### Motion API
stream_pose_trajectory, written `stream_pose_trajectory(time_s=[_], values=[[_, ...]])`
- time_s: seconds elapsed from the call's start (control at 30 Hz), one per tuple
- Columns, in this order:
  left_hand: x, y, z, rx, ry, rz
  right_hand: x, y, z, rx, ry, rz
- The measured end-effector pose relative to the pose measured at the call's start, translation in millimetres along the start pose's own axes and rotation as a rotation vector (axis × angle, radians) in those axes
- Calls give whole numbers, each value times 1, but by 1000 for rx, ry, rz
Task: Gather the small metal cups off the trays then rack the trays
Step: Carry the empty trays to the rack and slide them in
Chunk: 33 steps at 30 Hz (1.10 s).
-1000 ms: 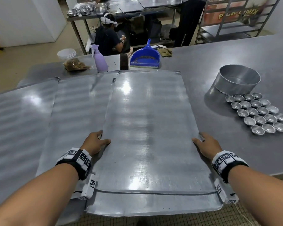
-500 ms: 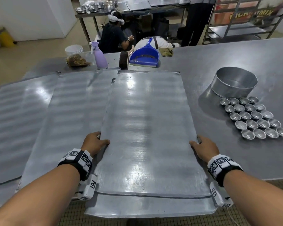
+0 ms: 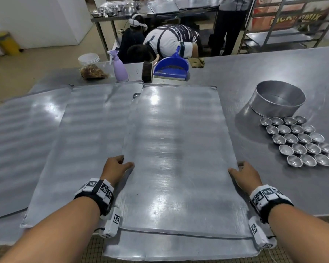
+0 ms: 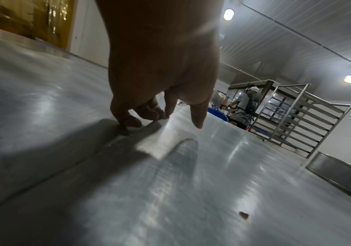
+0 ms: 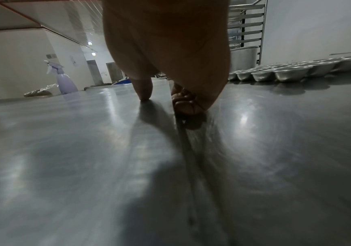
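Observation:
A flat metal top tray (image 3: pixel 175 158) lies on a lower tray (image 3: pixel 179 247) whose front edge overhangs the table. My left hand (image 3: pixel 118 166) grips the top tray's left edge, thumb on top and fingers curled down at the rim (image 4: pixel 159 113). On the opposite edge my right hand (image 3: pixel 243 171) holds the tray the same way (image 5: pixel 170 99). Several small metal cups (image 3: pixel 300 141) stand in tight rows on the table to the right, off the trays, also seen in the right wrist view (image 5: pixel 286 73).
A round metal pan (image 3: pixel 277 99) stands behind the cups. Two more trays (image 3: pixel 91 139) lie overlapped to the left. A purple spray bottle (image 3: pixel 120 67), brush and blue dustpan (image 3: pixel 171 67) sit at the far edge. People are behind the table. A tray rack (image 4: pixel 296 116) stands farther off.
Both hands keep their hold on the tray's side edges and the tray has barely shifted. A person in a striped shirt has bent over behind the table.

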<state>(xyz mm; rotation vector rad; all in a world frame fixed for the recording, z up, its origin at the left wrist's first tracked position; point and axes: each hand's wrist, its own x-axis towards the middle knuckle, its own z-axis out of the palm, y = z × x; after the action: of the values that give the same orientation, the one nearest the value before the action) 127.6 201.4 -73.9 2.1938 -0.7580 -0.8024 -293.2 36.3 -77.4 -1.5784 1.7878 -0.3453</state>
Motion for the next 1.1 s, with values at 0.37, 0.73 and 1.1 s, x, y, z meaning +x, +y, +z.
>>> stream_pose_trajectory(time_s=[0.37, 0.73, 1.1], values=[[-4, 18, -1, 116, -119, 68, -2, 0, 1, 14, 63, 50], [-9, 14, 0, 145, -153, -51, 3, 12, -8, 52, 126, 123], [11, 13, 23, 183, -62, -88, -6, 20, -6, 115, 143, 17]])
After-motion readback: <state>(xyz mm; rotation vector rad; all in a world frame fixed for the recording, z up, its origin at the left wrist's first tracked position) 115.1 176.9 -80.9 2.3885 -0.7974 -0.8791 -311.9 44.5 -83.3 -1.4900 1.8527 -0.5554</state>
